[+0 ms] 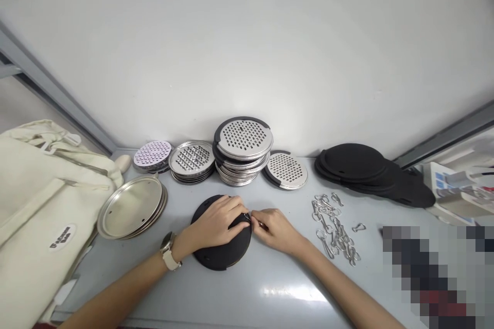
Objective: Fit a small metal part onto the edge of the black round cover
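Observation:
In front of me a round black disc (227, 257) rests on the grey table. Over its top lies my left hand (224, 221), with a watch on the wrist; its fingers and thumb close on the disc near the right edge. My right hand (274, 229) is closed in a pinch at that same edge, touching or nearly touching the left fingertips. A small shiny metal bit shows between the hands, but the fingers mostly hide what the right hand pinches. To the right of it lies a loose pile of metal snap hooks (339, 239).
Along the wall stand stacks of round perforated grater plates (245, 139), some with black rims. Plain metal discs (133, 205) are stacked at left, beside a cream bag (31, 216). More black discs (353, 162) are piled at right, near a white box (438, 180).

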`<state>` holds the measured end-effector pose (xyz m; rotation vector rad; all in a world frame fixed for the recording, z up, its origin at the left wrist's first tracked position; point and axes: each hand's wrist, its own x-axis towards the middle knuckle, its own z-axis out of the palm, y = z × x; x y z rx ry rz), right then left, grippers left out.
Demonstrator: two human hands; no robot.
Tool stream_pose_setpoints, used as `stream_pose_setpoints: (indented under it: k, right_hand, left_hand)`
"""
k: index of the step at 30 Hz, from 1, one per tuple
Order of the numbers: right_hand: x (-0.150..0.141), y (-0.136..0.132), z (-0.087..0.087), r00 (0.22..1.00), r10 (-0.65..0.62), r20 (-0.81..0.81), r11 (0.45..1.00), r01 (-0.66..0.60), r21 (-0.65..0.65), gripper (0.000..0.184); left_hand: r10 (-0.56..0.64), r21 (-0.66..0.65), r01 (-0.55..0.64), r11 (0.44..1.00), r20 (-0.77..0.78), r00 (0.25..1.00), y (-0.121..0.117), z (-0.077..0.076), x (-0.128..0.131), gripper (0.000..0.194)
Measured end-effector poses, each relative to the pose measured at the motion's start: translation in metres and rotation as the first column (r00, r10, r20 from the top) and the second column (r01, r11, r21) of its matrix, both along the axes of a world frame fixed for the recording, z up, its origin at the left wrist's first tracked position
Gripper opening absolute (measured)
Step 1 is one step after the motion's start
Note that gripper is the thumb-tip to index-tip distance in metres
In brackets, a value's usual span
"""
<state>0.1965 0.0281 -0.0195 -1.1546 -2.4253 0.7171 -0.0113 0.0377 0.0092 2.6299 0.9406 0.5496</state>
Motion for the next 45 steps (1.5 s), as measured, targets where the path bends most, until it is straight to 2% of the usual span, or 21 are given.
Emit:
stream_pose_setpoints:
  k: [12, 17, 22, 45]
  right_hand:
    - [0.001, 0.000, -0.001, 0.999, -0.014, -0.034, 1.000, 0.014, -0.006, 0.027]
    - [-0.009, -0.009, -0.004, 0.985, -0.161, 0.061, 0.984, 0.155, 0.089, 0.024]
    - [-0.014, -0.016, -0.007, 0.972, -0.221, 0.078, 0.969, 0.210, 0.129, 0.024]
    - [-0.003, -0.005, -0.001, 0.996, -0.061, 0.062, 0.996, 0.056, 0.075, 0.027]
  left_hand:
    - [-0.009, -0.010, 0.009, 1.000, 0.011, 1.000, -0.002, 0.001, 0.000, 0.017]
    - [0.019, -0.019, -0.019, 1.000, 0.012, 1.000, -0.002, 0.004, 0.002, 0.018]
    - [0.063, -0.005, -0.063, 0.998, 0.032, 0.998, -0.002, 0.004, 0.004, 0.014]
    - [-0.008, -0.027, 0.008, 1.000, -0.010, 1.000, 0.001, 0.000, 0.000, 0.020]
